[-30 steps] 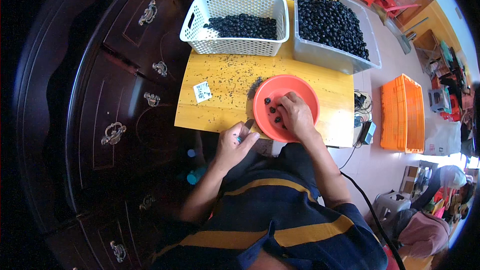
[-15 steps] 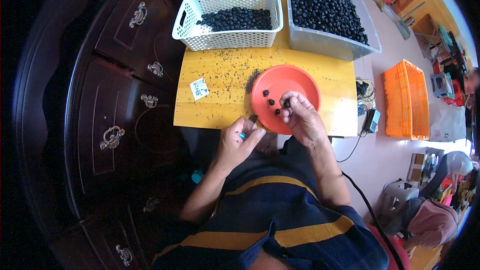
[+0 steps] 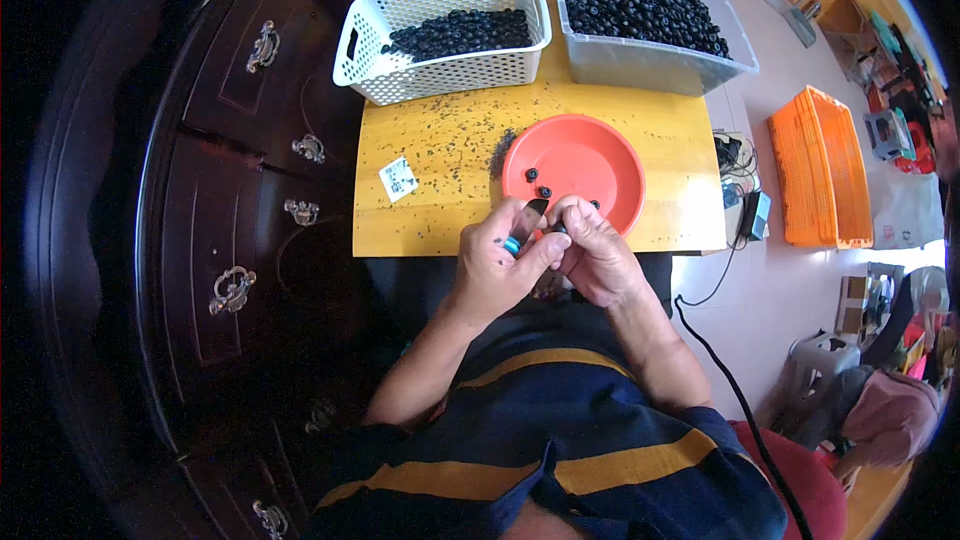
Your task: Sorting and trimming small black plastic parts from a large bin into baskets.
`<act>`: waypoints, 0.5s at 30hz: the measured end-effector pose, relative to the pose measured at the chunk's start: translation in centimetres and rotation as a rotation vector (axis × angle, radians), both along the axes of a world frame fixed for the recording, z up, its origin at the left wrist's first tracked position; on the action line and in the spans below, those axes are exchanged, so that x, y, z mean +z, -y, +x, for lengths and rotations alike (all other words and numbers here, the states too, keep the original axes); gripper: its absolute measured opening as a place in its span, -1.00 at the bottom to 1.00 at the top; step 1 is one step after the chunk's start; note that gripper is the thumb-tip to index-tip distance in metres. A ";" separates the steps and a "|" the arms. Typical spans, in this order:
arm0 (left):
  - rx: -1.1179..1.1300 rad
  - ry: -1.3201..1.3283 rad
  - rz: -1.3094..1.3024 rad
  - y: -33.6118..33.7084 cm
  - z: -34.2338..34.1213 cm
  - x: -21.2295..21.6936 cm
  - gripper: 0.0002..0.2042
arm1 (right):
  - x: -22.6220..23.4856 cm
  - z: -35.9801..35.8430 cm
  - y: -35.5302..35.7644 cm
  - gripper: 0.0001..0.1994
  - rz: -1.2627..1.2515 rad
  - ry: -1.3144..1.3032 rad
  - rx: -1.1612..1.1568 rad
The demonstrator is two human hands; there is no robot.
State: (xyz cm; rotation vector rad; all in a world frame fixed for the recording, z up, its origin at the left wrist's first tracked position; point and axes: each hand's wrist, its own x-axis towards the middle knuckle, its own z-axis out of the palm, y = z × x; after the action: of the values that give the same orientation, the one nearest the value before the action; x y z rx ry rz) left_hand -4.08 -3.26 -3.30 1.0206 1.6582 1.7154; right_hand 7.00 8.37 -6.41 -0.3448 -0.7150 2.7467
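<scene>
My left hand (image 3: 492, 268) is closed round a small knife (image 3: 537, 209) with a blue handle and a dark blade. Between the thumb and fingers of my right hand (image 3: 602, 258) is a small round black part (image 3: 559, 227), mostly covered by the fingertips. The two hands meet over the near rim of a shallow red basin (image 3: 600, 137), with the blade close to the part. A few more black parts (image 3: 532, 175) lie in the basin; one is partly hidden behind my right fingers.
A white perforated basket (image 3: 440, 78) and a clear plastic tub (image 3: 655, 58), both holding many black parts, stand at the back of the yellow table (image 3: 430, 225). Black scraps and a white printed label (image 3: 398, 180) lie on it. An orange crate (image 3: 815, 170) and another person (image 3: 890, 415) are at right.
My right hand has drawn toward me and left with the black part, and my left hand has moved right with the knife to meet it. The view has shifted slightly.
</scene>
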 end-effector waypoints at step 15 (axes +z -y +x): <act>-0.070 -0.241 -0.131 -0.6 0.3 1.6 -0.79 | -0.2 0.9 0.2 -0.82 -0.252 -0.015 -0.087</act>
State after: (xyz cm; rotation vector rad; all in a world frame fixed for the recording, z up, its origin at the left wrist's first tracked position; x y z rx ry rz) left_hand -3.77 -2.67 -1.69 1.2461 1.8328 1.4644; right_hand 7.94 8.20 -6.65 -0.3965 -0.3401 2.7561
